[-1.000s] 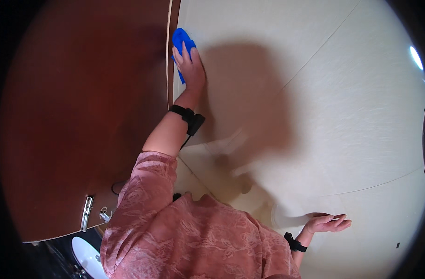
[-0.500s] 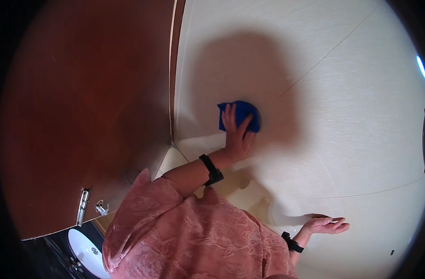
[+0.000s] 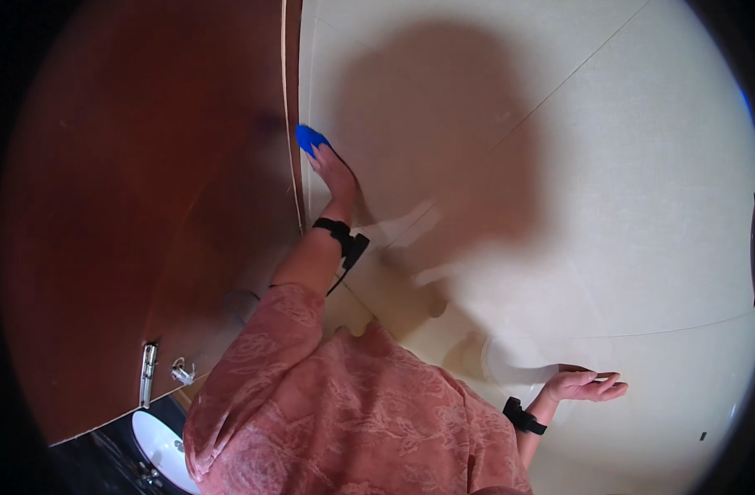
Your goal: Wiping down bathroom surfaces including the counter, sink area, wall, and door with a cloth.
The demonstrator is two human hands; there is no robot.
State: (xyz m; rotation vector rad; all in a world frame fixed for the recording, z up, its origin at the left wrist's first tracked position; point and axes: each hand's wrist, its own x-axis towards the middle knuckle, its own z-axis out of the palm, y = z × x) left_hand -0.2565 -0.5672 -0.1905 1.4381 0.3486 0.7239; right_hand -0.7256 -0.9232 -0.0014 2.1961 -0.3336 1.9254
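Observation:
A blue cloth (image 3: 310,138) is bunched under the fingers of my left hand (image 3: 335,175). That hand presses it to the pale wall (image 3: 625,206), right beside the wooden frame edge (image 3: 292,99) of the brown door. The palm and part of the cloth are hidden from above. Low on the right, my right hand (image 3: 589,385) is held out with its fingers stretched and nothing in it. Each wrist wears a black strap.
The large brown door (image 3: 146,206) fills the left side, with a metal bolt (image 3: 149,373) and a small latch (image 3: 182,370) near its lower edge. A white washbasin (image 3: 159,441) in a dark counter sits at lower left. A broad shadow falls on the wall.
My left hand has carried the blue cloth left and upward across the wall to the door frame. The cloth looks more bunched now. My right hand has barely shifted.

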